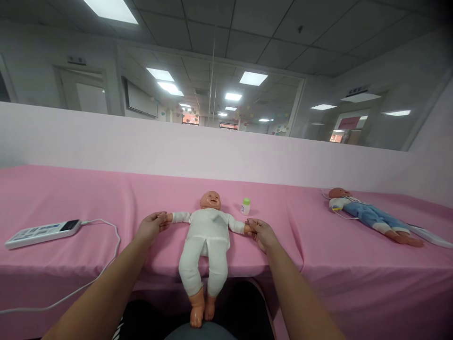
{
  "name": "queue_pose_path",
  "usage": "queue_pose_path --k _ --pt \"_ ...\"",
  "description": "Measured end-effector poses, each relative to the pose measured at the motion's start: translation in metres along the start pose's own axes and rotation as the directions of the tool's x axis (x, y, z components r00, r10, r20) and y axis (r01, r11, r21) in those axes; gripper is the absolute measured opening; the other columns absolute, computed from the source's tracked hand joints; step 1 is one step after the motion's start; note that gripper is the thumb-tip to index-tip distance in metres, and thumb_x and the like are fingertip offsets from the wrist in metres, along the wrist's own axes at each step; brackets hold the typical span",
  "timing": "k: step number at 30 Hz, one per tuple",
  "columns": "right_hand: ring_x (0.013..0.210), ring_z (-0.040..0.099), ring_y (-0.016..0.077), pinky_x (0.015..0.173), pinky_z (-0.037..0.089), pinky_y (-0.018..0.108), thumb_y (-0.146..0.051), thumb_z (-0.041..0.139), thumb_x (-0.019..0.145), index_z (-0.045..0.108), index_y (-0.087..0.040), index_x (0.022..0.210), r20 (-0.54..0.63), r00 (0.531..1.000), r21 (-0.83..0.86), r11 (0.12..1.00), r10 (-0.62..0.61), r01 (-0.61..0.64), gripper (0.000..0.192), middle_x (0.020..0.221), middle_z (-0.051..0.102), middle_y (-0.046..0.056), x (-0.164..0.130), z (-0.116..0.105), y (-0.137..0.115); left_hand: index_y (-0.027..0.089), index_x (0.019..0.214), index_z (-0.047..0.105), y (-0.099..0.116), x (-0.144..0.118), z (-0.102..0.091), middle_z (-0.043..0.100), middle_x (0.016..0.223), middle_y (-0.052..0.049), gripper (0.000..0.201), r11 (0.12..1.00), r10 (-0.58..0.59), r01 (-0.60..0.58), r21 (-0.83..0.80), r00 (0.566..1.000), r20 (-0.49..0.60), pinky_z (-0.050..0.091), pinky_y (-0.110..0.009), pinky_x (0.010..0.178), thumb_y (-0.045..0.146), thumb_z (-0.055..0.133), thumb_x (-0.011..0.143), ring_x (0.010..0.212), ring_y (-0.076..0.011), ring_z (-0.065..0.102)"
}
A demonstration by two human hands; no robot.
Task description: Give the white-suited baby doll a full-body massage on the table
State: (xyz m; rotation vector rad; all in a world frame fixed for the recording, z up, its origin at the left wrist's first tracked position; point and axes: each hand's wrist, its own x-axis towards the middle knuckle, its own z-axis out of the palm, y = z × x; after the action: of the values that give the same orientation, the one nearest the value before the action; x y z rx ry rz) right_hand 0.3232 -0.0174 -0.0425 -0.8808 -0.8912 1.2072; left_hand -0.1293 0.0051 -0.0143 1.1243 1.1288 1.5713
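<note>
A baby doll (207,236) in a white suit lies on its back on the pink-covered table (88,203), head away from me, legs hanging over the front edge. Its arms are stretched out sideways. My left hand (152,225) grips the doll's hand on the left side. My right hand (261,232) grips the doll's hand on the right side. A small bottle (245,206) with a green cap stands just right of the doll's head.
A white device (40,233) with a screen lies at the left, its white cable (109,245) trailing off the front edge. A second doll (370,215) in blue clothes lies at the right. A low white partition (177,151) runs behind the table.
</note>
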Motion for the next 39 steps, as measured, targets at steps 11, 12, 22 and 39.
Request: queue_pose_path --k 11,12,22,39 --pt "0.086 0.072 0.0246 0.068 0.063 0.034 -0.021 0.093 0.067 0.075 -0.018 0.097 -0.030 1.000 0.050 0.999 -0.008 0.010 0.035 0.097 0.075 0.012 0.005 -0.007 0.006 0.014 0.102 0.072 0.008 -0.005 0.004 0.078 0.101 -0.015 0.038 0.995 -0.066 0.067 -0.074 0.998 0.016 0.062 -0.036 0.083 0.030 0.086 0.070 0.089 -0.0242 0.075" --pt "0.087 0.072 0.0242 0.068 0.063 0.034 -0.021 0.094 0.066 0.075 -0.018 0.098 -0.020 1.000 0.055 0.998 -0.005 0.006 0.037 0.100 0.075 0.012 0.005 -0.007 0.006 0.014 0.101 0.072 0.007 -0.005 0.004 0.077 0.101 -0.015 0.039 0.996 -0.058 0.059 -0.069 0.998 0.024 0.062 -0.036 0.083 0.030 0.087 0.069 0.090 -0.0245 0.075" --pt "0.082 0.071 0.0208 0.066 0.060 0.030 -0.030 0.100 0.060 0.077 -0.018 0.096 0.021 1.000 0.019 1.000 0.014 -0.015 0.044 0.097 0.076 0.009 0.001 -0.004 0.001 0.014 0.100 0.073 -0.002 0.002 -0.001 0.077 0.100 -0.015 0.042 0.999 -0.037 0.038 -0.035 0.998 0.043 0.061 -0.035 0.080 0.038 0.089 0.070 0.086 -0.0232 0.073" --pt "0.083 0.071 0.0222 0.065 0.061 0.032 -0.030 0.091 0.072 0.075 -0.018 0.101 -0.024 1.000 0.035 0.999 0.012 -0.011 0.035 0.100 0.076 0.012 0.009 -0.011 0.010 0.015 0.094 0.074 0.006 -0.004 0.004 0.077 0.094 -0.012 0.032 0.996 -0.052 0.053 -0.073 0.999 0.012 0.061 -0.035 0.078 0.030 0.087 0.069 0.083 -0.0228 0.073"
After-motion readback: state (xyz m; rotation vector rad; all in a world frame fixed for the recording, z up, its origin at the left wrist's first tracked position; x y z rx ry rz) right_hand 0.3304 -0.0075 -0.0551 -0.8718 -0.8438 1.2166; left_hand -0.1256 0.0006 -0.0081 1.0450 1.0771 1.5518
